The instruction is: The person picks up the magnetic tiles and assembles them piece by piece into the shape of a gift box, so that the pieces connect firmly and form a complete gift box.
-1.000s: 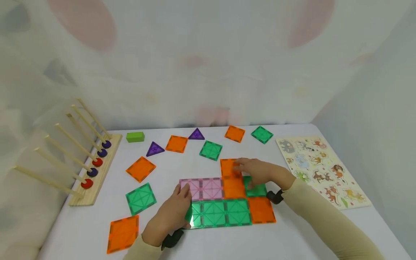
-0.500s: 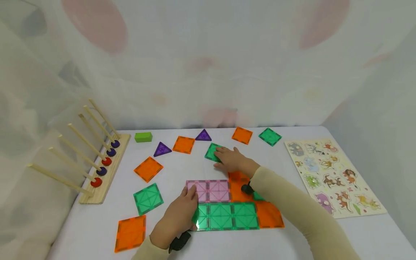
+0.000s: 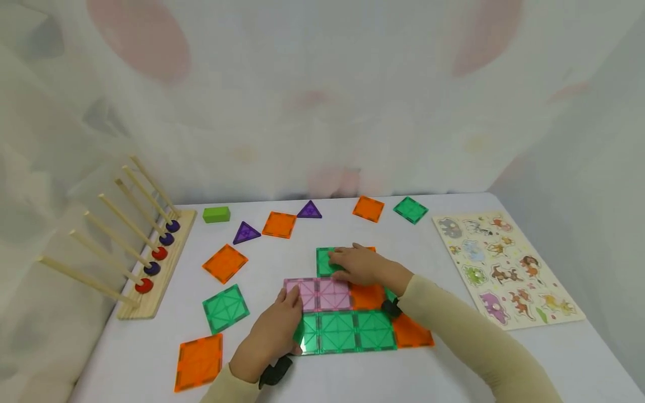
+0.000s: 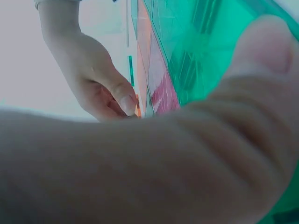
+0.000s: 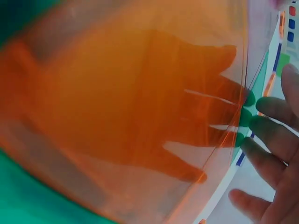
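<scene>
Wht tbl (image 3: pixel 383 378) w/ tiles (image 3: pixel 337 331) (mostly grn/orng), peg rack (image 3: pixel 165 267), puzzle bd (image 3: pixel 508 270)

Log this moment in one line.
left hand: on left end of tile layout | right hand: touching green tile beyond pink tiles | animal board: right of layout

Beyond the right hand (image 3: pixel 361 266), bare white tabletop (image 3: pixel 403 240) offers passage up to a flat orange translucent plastic square (image 3: pixel 368 209) near the back. Rightward, that room ends at the pale wooden animal puzzle board (image 3: pixel 509 268); nearer, the beige right sleeve (image 3: pixel 466 324) blocks the way. Left of the left hand (image 3: pixel 276 330), a narrow gap meets a green translucent plastic square (image 3: pixel 225 309); farther left stands a tall-pegged wooden rack (image 3: pixel 167 267). Clearance beneath the right palm is hard to judge.
</scene>
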The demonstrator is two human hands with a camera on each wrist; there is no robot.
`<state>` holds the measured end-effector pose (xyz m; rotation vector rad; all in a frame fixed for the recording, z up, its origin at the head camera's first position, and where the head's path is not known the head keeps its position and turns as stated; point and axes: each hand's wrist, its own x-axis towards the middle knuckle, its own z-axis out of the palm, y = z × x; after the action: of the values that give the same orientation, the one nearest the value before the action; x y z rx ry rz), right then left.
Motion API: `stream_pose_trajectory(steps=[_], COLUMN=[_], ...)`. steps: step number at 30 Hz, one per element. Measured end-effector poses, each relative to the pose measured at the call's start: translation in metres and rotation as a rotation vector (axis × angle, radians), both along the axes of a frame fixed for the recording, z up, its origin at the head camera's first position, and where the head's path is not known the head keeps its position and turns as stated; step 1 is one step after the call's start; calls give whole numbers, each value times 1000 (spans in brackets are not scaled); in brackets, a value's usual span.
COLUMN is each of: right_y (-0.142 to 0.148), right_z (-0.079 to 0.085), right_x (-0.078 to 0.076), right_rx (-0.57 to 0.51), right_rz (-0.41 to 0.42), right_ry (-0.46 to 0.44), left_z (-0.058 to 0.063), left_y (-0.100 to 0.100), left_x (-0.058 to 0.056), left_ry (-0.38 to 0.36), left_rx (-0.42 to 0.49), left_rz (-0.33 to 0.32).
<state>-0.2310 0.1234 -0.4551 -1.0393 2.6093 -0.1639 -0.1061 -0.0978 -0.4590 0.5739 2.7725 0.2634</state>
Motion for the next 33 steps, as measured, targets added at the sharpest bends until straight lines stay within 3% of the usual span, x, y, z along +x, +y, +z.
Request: stream_pose_trajectory(steps=[5,8,11,13,16,18,22,25,29,33], right_y=[1,3,6,10,27,46,90,112,125,129], right_z=[-4,-7,-2,8,20,22,8,-4,-17,-26], right_x=[13,27,60,89,123,135,144,149,150,147], right_rx=[-36,-24,2,6,-21,-21,19,17,-32,-77], right_rz=[22,-6,-81,-163,-299,-388,-534,-584,-569,-533], right_ry=[5,78,217,258,214,176,181,132,1,46], left_z=[-2,-3,-5,-5,-5,-4,-4,-7,-10,-13], left_y=[-1,-1,-1,1,3,4,3,2,1,1], left_x=[1,1,2,2,2,2,4,4,2,-2], left_ry=[5,18,36,56,84,97,116,120,103,76], left_rx=[9,4,-14,-37,-77,-93,-93,-72,-16,24], left_rz=[-1,-5,-13,-17,-9,2,20,36,61,83])
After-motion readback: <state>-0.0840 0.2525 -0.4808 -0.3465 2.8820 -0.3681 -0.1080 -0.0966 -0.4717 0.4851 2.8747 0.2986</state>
